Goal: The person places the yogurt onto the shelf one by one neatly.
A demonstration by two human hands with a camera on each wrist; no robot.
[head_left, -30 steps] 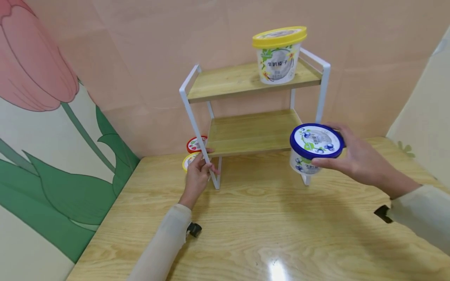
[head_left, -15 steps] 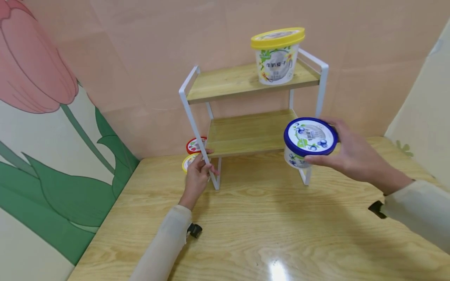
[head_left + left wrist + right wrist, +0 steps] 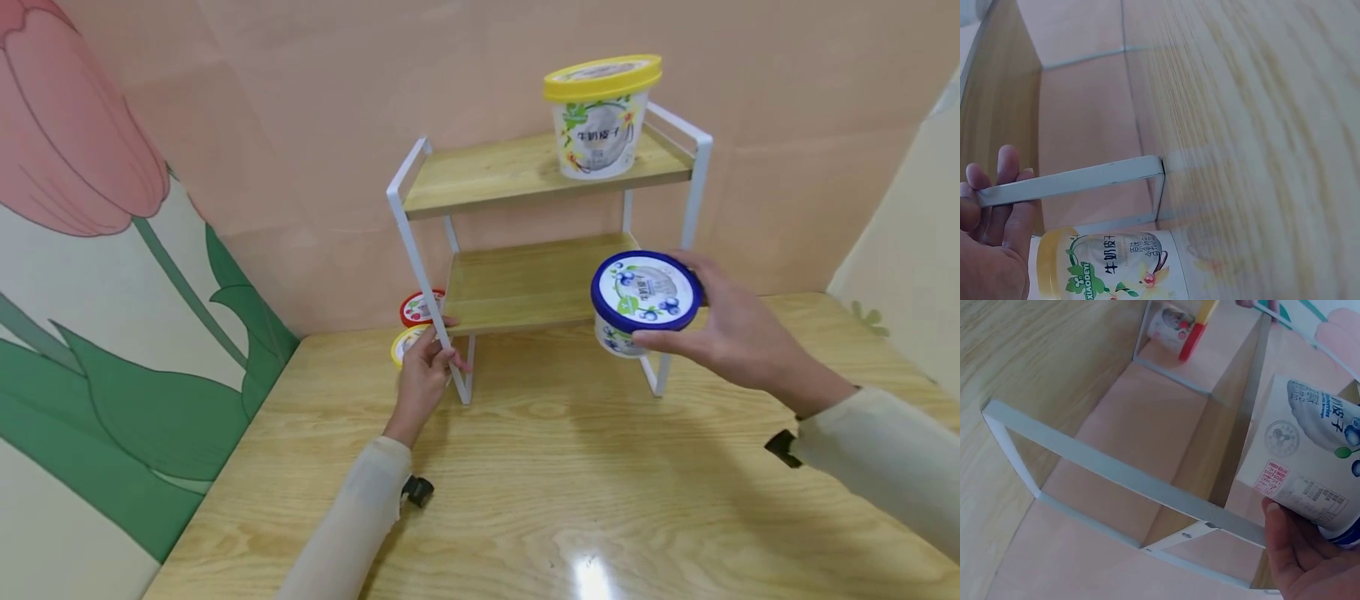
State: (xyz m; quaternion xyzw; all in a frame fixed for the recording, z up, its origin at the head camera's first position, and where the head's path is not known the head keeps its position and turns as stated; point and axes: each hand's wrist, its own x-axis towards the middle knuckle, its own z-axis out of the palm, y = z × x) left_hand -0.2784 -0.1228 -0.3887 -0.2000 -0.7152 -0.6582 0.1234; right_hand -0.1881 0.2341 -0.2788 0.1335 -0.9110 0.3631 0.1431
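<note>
My right hand [image 3: 738, 337] grips a white tub with a blue lid [image 3: 647, 292] and blueberry print, thumb on the near side of its rim. The tub is in the air, at the front right of the rack's bare middle board [image 3: 525, 283]. In the right wrist view, the tub's printed side [image 3: 1310, 456] tilts over the white frame. At the rack's left side, my left hand [image 3: 422, 387] holds the front leg; the left wrist view shows fingers curled round this white metal leg [image 3: 1085, 181]. A yellow-lidded tub [image 3: 600, 125] stands on the top board's right half.
Left of the rack, a red-lidded tub [image 3: 416, 310] and another yellow-lidded tub [image 3: 1122, 269] stand on the wooden table [image 3: 525, 500], partly hidden by the left hand and leg. A peach-coloured wall [image 3: 315, 125] rises behind the rack.
The right hand has carried the blue-lidded tub leftward and slightly up, bringing it in front of the middle board's right end. The left hand stays on the rack's leg.
</note>
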